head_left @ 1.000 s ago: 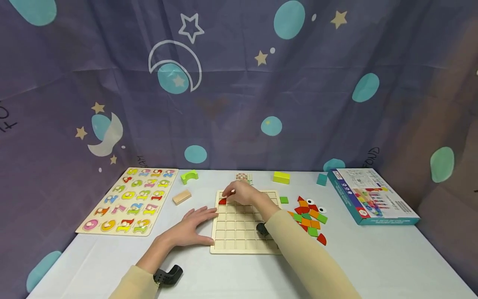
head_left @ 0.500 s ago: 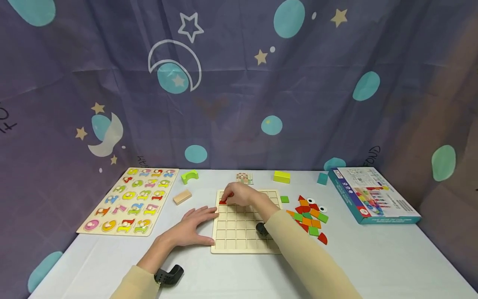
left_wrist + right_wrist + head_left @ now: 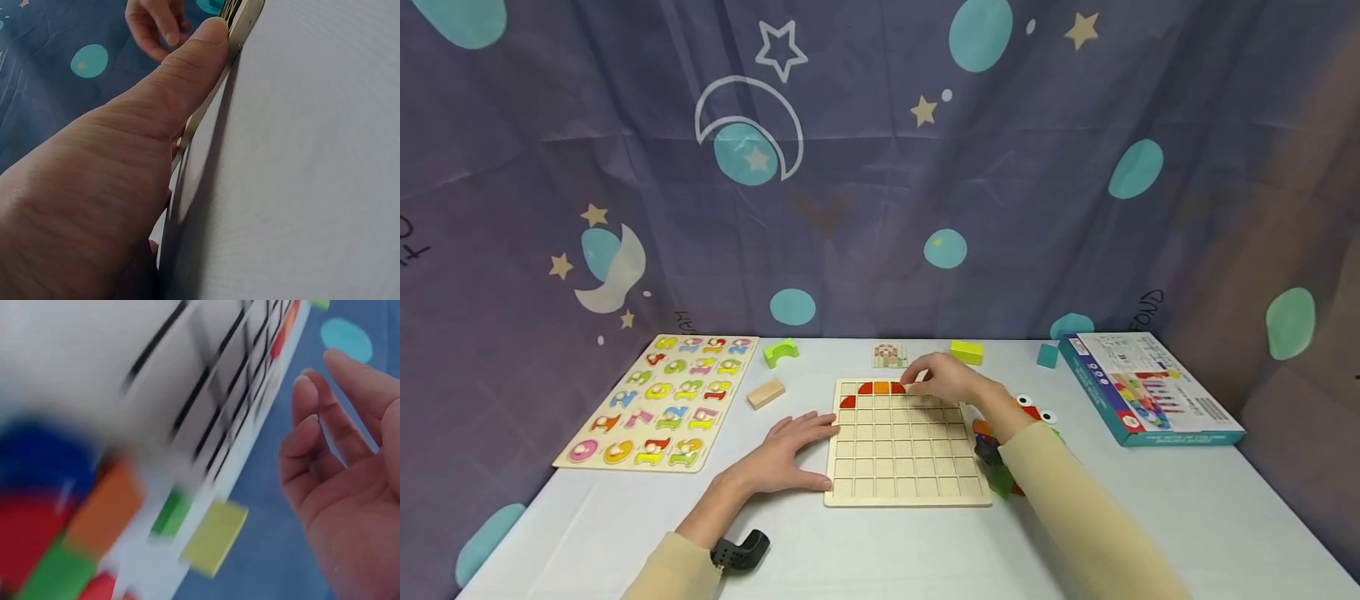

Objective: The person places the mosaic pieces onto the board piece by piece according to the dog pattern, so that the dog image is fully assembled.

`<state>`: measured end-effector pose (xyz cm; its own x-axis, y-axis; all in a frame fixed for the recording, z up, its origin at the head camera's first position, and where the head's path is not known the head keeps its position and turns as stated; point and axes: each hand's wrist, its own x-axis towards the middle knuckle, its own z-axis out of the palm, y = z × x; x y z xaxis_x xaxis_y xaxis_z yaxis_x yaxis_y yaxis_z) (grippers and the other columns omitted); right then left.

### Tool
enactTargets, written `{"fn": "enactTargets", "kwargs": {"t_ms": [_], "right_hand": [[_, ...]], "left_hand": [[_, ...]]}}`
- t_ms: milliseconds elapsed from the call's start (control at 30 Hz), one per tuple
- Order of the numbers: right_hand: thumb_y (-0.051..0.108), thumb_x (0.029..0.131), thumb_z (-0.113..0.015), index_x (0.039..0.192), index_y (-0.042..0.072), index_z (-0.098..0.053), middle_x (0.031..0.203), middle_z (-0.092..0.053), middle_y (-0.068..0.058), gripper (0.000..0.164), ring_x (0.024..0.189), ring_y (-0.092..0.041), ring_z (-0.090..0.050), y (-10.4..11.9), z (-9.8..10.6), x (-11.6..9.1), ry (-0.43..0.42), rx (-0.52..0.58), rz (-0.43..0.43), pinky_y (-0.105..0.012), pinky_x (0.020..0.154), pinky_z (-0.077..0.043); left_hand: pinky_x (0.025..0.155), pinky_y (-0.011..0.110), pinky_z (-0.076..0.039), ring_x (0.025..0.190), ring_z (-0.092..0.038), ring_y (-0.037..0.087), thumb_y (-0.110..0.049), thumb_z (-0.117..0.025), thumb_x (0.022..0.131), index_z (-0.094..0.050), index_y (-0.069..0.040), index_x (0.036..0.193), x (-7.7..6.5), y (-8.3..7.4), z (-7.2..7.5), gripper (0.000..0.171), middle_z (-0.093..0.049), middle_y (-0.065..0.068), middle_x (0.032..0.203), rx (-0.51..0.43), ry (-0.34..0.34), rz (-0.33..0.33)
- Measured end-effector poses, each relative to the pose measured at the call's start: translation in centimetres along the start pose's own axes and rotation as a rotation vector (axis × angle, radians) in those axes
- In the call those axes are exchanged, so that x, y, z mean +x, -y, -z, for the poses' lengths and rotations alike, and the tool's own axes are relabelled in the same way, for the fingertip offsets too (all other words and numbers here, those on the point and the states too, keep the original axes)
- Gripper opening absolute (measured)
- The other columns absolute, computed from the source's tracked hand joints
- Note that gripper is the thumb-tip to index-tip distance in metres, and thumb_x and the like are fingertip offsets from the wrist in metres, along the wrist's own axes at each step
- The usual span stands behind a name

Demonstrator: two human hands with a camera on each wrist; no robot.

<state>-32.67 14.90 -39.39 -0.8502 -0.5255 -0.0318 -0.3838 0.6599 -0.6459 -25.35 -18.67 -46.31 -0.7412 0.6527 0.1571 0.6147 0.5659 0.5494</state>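
A pale wooden grid board [image 3: 895, 450] lies on the table. In its top row sit a red rounded piece [image 3: 866, 388], an orange square [image 3: 882, 387] and a second red piece [image 3: 897, 387]; a red quarter-circle [image 3: 847, 402] lies in the row below, at the left. My left hand [image 3: 786, 457] rests along the board's left side with fingers spread, its thumb [image 3: 194, 59] touching the edge. Over the top row, beside the second red piece, hovers my right hand [image 3: 951, 379]. Its fingers [image 3: 300, 450] are loosely bent, and nothing shows between them.
Loose coloured pieces [image 3: 1030, 412] lie right of the board, partly behind the right sleeve. A pattern card [image 3: 890, 356] and a yellow block [image 3: 966, 352] stand behind it. Left are a wooden block [image 3: 766, 393], a green arch [image 3: 781, 352] and a number puzzle [image 3: 658, 400]; right, a box [image 3: 1150, 387].
My right hand has moved right from the board's upper-left corner, uncovering the red and orange pieces there and the pattern card. My left hand stays at the board's edge.
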Motion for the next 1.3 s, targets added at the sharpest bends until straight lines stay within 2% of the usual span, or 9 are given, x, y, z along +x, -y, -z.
{"fn": "enactTargets", "kwargs": {"t_ms": [267, 433, 667, 833, 967, 1100, 1200, 1300], "right_hand": [[0.014, 0.095, -0.072, 0.115, 0.004, -0.073, 0.109, -0.069, -0.006, 0.022, 0.091, -0.022, -0.063, -3.6, 3.0, -3.1, -0.047, -0.036, -0.088, -0.036, 0.080, -0.056], [0.014, 0.095, -0.072, 0.116, 0.006, -0.072, 0.107, -0.068, -0.004, 0.023, 0.092, -0.023, -0.060, -5.6, 3.9, -4.8, -0.052, -0.041, -0.168, -0.036, 0.082, -0.055], [0.012, 0.095, -0.072, 0.118, 0.002, -0.071, 0.109, -0.069, -0.008, 0.026, 0.092, -0.024, -0.059, -7.2, 4.5, -6.6, -0.049, -0.058, -0.191, -0.039, 0.086, -0.055], [0.011, 0.094, -0.072, 0.117, 0.001, -0.071, 0.108, -0.068, -0.009, 0.025, 0.088, -0.024, -0.059, -7.6, 4.5, -6.3, -0.073, -0.043, -0.207, -0.036, 0.080, -0.055], [0.012, 0.093, -0.073, 0.118, 0.001, -0.071, 0.111, -0.069, -0.009, 0.027, 0.095, -0.026, -0.058, -7.5, 3.9, -5.4, -0.027, -0.074, -0.204, -0.043, 0.090, -0.053], [0.013, 0.092, -0.075, 0.117, 0.003, -0.071, 0.111, -0.067, -0.007, 0.027, 0.099, -0.026, -0.056, -7.2, 3.3, -4.5, 0.010, -0.117, -0.257, -0.049, 0.097, -0.049], [0.011, 0.091, -0.076, 0.112, 0.004, -0.070, 0.105, -0.065, -0.005, 0.023, 0.096, -0.026, -0.055, -7.0, 3.0, -4.2, 0.016, -0.129, -0.279, -0.045, 0.094, -0.050], [0.008, 0.090, -0.075, 0.104, 0.006, -0.067, 0.095, -0.062, -0.005, 0.017, 0.090, -0.024, -0.054, -6.6, 3.1, -4.1, 0.016, -0.136, -0.265, -0.039, 0.084, -0.050]], "left_hand": [[0.115, 0.063, -0.013, 0.146, -0.029, 0.039, -0.053, -0.081, 0.081, -0.056, -0.012, 0.144, -0.1, 0.2, 0.2, 0.080, -0.043, 0.009, 0.156, 0.007, -0.008, -0.009], [0.116, 0.062, -0.011, 0.147, -0.027, 0.038, -0.052, -0.081, 0.082, -0.055, -0.011, 0.145, 0.1, 0.2, -0.1, 0.079, -0.042, 0.009, 0.156, 0.002, 0.001, -0.012], [0.116, 0.062, -0.011, 0.147, -0.027, 0.037, -0.052, -0.080, 0.083, -0.055, -0.012, 0.145, 0.3, 0.1, -0.4, 0.078, -0.042, 0.007, 0.157, -0.002, 0.005, -0.020], [0.116, 0.062, -0.011, 0.147, -0.027, 0.037, -0.051, -0.080, 0.082, -0.055, -0.012, 0.145, 0.0, 0.1, -0.3, 0.078, -0.042, 0.007, 0.157, -0.007, -0.003, -0.014], [0.116, 0.061, -0.010, 0.148, -0.027, 0.037, -0.052, -0.080, 0.082, -0.055, -0.013, 0.145, -0.2, 0.3, -0.4, 0.078, -0.041, 0.007, 0.157, -0.006, -0.006, -0.007], [0.117, 0.059, -0.010, 0.148, -0.026, 0.035, -0.053, -0.079, 0.083, -0.055, -0.014, 0.146, -0.2, 0.4, -0.4, 0.078, -0.041, 0.005, 0.158, -0.004, -0.001, 0.002], [0.117, 0.059, -0.010, 0.148, -0.026, 0.035, -0.053, -0.079, 0.083, -0.055, -0.014, 0.146, -0.2, 0.4, -0.3, 0.078, -0.041, 0.005, 0.158, -0.001, 0.001, 0.002], [0.117, 0.060, -0.011, 0.148, -0.027, 0.036, -0.052, -0.080, 0.083, -0.055, -0.013, 0.145, -0.2, 0.4, -0.1, 0.078, -0.041, 0.006, 0.157, 0.006, -0.003, -0.003]]}}
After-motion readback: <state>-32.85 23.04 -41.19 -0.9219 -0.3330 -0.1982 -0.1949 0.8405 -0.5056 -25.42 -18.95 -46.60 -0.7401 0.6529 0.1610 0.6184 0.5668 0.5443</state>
